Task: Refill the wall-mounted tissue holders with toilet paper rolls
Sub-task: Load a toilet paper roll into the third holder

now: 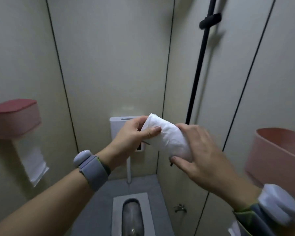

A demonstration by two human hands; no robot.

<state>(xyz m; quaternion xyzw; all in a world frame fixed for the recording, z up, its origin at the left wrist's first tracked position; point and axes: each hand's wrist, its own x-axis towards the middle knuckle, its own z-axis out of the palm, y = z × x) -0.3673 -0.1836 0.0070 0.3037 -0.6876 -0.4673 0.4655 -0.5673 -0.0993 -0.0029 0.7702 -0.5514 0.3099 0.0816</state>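
A white toilet paper roll point(167, 136) is held in mid-air in front of me, tilted down to the right. My left hand point(134, 135) grips its upper left end, thumb across the front. My right hand point(199, 150) wraps its lower right end, thumb underneath. A pink wall-mounted tissue holder point(15, 117) hangs on the left wall, lid closed, with a strip of white paper point(33, 162) hanging below it. A second pink tissue holder point(279, 155) sits on the right wall, its top open.
A white cistern point(117, 126) is mounted on the back wall behind my hands. A squat toilet point(131, 212) lies in the grey floor below. A black rail point(201, 62) runs up the right wall, and a small tap point(180, 208) sticks out low on the right.
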